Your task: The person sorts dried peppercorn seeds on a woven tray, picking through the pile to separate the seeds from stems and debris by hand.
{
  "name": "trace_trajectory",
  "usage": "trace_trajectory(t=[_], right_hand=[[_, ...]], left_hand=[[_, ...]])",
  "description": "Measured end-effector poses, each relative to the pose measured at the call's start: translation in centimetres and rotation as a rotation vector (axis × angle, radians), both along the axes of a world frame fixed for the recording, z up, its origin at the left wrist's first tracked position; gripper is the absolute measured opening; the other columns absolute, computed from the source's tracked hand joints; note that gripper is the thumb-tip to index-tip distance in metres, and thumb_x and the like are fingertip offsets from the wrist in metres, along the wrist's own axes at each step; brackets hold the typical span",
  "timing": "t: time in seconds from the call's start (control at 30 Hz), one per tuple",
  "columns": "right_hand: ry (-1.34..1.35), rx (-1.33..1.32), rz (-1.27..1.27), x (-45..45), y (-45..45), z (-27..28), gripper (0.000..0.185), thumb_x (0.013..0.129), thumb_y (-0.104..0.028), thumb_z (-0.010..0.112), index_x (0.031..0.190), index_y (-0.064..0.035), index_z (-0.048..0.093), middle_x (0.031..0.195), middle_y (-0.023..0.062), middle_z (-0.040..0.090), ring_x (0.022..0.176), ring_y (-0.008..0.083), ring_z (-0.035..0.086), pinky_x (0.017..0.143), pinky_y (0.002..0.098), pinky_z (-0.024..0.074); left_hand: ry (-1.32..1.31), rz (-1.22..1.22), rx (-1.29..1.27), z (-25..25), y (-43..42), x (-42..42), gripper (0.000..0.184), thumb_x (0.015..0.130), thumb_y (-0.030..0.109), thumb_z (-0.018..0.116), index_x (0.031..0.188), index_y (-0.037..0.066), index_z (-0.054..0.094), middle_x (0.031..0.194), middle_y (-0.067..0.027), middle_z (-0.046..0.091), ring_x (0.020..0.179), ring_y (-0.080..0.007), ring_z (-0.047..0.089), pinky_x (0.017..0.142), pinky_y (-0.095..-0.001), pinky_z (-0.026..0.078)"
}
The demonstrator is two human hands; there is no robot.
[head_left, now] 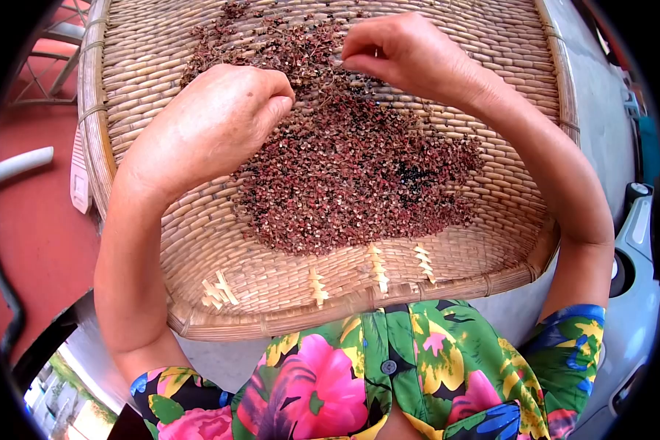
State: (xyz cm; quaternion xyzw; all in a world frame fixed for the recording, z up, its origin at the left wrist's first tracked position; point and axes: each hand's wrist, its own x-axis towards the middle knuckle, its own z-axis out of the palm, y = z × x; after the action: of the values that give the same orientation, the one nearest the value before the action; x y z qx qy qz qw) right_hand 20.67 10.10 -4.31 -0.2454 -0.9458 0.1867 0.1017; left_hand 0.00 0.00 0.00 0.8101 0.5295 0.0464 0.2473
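A large woven bamboo tray [502, 88] holds a heap of dried reddish husks [337, 180] mixed with small black seeds, which look like Sichuan peppercorns. My left hand [216, 121] hovers over the left of the heap, thumb and fingers pinched together. Farther up and to the right, my right hand [411, 55] is also in a pinch, its fingertips pointing left above the pile. Thin dark stems [319, 62] lie among the husks between both hands. Whatever the fingertips hold, if anything, is too small or hidden to make out.
The tray's bound rim [330, 312] sits against a floral shirt [308, 389]. Red floor [40, 227] shows at left, with a pale pipe [18, 167] and a dark hose [0, 286]. A light blue-grey vehicle-like body [634, 279] stands at right.
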Motion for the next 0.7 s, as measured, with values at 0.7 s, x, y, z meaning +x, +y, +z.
trace_trajectory(t=[0.7], right_hand=[[0.47,-1.123,-0.274,0.3,-3.7,3.9,0.02,0.084,-0.02,0.057,0.094,-0.0023,0.059,0.079,0.0052,0.062,0.065,0.009,0.059,0.052,0.0204,0.0498]], left_hand=[[-1.105,0.44,-0.595,-1.4,0.4,2.5,0.021,0.087,0.015,0.052,0.1,-0.001,0.053,0.085,-0.0098,0.059,0.072,-0.0139,0.06,0.063,-0.025,0.053]])
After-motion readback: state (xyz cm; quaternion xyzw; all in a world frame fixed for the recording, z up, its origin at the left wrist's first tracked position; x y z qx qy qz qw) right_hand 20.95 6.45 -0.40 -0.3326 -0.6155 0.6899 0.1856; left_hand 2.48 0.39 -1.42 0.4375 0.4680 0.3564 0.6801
